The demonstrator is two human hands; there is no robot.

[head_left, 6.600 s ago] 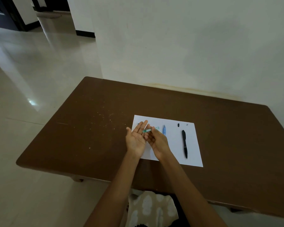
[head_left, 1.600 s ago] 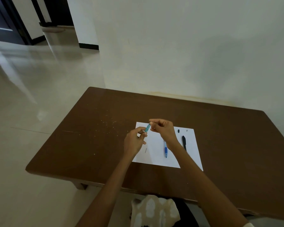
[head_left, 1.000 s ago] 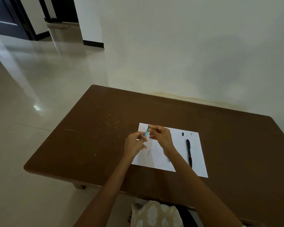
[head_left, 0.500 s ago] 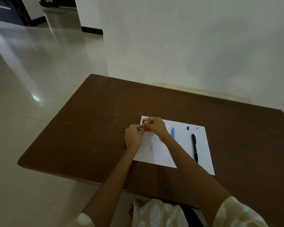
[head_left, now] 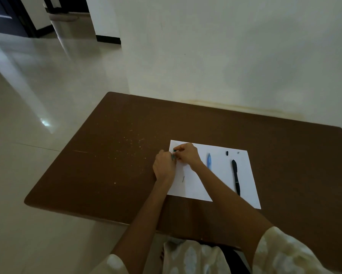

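A brown table (head_left: 107, 175) stands against a white wall (head_left: 225, 56) on a glossy pale floor (head_left: 28, 135). A white sheet (head_left: 221, 182) lies on the table, and everything else is placed by it.

Both hands meet over the sheet's far left corner. The left hand (head_left: 164, 167) sits just over the sheet's left edge with its fingers curled, and grips the lower end of a small teal pen part (head_left: 174, 154). The right hand (head_left: 187, 155) lies over the sheet itself, with its fingers bent in and pinching the upper end of the same part. The part is held between the two hands, and most of it is hidden by the fingers.

- A thin dark rod (head_left: 183, 178) lies on the sheet's left part, near its middle.
- A blue pen (head_left: 209, 162) lies along the sheet's centre, just beside the right wrist.
- A black pen (head_left: 236, 177) lies lengthwise on the sheet's right part.
- A small black cap (head_left: 227, 153) and a tiny grey bit (head_left: 238, 152) sit near the sheet's far edge, beyond the black pen's tip.
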